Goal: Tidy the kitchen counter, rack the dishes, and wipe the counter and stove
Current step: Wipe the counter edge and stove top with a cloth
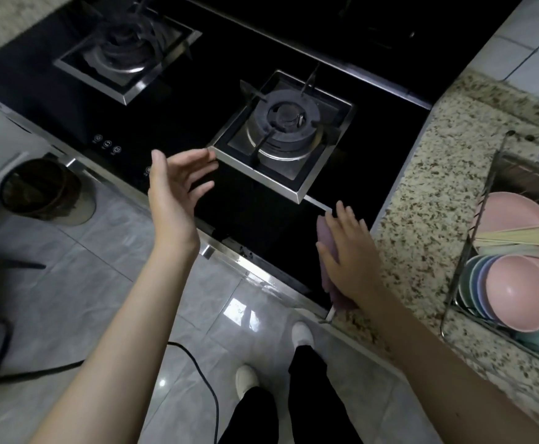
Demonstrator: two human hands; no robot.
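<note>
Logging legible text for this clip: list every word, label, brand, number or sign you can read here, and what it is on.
No readable words, brands or numbers.
Stove, front panel: round control icons with tiny marks beside them, too small and blurred to read.
Dish rack, bowls, cloth under the right hand, bin: no markings visible.

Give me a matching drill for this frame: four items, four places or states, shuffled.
Items
1. left hand
2. right hand
3. chopsticks
4. bin

Places or states
A. on the floor, left of the stove
B. pressing a purple cloth flat on the stove glass
C. open, raised in front of the near burner
D. lying across the pink plate in the dish rack

Pairs: 1-C, 2-B, 3-D, 4-A
</note>
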